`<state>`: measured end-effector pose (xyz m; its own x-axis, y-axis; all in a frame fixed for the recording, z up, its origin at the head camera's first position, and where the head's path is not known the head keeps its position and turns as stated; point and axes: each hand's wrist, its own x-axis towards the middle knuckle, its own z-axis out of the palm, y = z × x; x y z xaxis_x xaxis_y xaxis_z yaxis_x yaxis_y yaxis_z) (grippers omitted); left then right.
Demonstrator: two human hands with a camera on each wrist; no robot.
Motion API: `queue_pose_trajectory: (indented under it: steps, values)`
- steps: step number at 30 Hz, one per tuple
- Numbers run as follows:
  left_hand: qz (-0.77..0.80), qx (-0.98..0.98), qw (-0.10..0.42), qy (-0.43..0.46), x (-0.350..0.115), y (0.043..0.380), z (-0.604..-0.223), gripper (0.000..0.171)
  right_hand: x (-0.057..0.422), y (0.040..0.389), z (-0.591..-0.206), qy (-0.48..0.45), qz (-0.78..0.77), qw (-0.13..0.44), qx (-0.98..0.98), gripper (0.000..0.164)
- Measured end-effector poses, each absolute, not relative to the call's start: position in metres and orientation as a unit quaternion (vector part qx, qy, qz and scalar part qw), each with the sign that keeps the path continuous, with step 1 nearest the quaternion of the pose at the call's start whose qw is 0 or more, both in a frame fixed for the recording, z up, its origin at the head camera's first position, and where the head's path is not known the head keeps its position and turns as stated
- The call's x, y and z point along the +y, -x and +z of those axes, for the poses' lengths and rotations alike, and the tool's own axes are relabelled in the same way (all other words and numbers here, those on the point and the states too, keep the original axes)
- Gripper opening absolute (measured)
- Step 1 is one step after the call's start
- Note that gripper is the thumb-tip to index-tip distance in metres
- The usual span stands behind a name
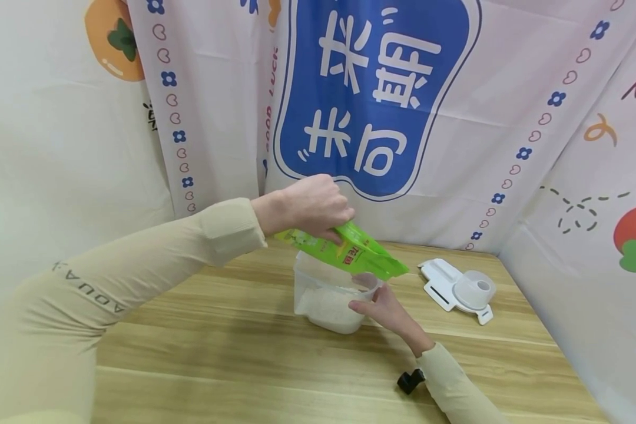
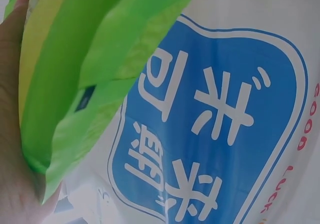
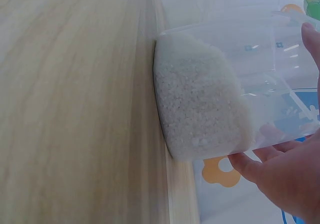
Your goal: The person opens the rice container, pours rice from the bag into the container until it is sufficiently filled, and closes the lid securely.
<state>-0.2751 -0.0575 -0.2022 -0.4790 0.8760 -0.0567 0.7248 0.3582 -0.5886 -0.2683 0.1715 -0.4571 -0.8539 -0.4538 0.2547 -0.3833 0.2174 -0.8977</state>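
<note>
A green plastic bag (image 1: 368,252) with printed lettering is gripped by my left hand (image 1: 315,203), its lower end sloping down to the right above a clear plastic container (image 1: 306,282). In the left wrist view the bag (image 2: 70,79) looks creased and partly slack. White rice (image 3: 197,92) fills the container's lower part, heaped higher on one side. With thumb and fingers spread around its right side, my right hand (image 1: 386,312) holds the container, which stands on the table. Whether rice is falling from the bag cannot be seen.
A white lid (image 1: 440,280) with a clear round cup (image 1: 475,290) on it lies right of the container on the wooden table (image 1: 217,365). A small black object (image 1: 410,381) sits at the right sleeve's cuff. Printed cloth (image 1: 228,88) hangs behind the table.
</note>
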Motion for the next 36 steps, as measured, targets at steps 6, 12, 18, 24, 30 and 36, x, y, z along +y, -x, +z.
queue_pose_trajectory:
  steps: [6,12,18,24,30,36]
  values:
    - [0.295,-0.816,0.127,0.480,-0.060,0.274,-0.195,0.057,0.170,0.270,-0.457,0.266,-0.568,0.034,0.778,0.074]
    - [0.293,-0.818,0.117,0.481,-0.064,0.273,-0.193,0.054,0.171,0.271,-0.458,0.270,-0.563,0.037,0.780,0.085]
    - [0.293,-0.815,0.108,0.488,-0.063,0.275,-0.200,0.056,0.172,0.273,-0.459,0.280,-0.550,0.034,0.786,0.082]
    - [0.288,-0.823,0.114,0.476,-0.066,0.276,-0.200,0.054,0.172,0.271,-0.459,0.272,-0.566,0.034,0.777,0.085]
    - [0.243,-0.847,0.124,0.457,-0.073,0.279,-0.204,0.051,0.172,0.269,-0.456,0.259,-0.577,0.040,0.773,0.090]
    - [0.199,-0.866,0.113,0.445,-0.086,0.283,-0.216,0.048,0.172,0.269,-0.458,0.264,-0.576,0.031,0.773,0.088]
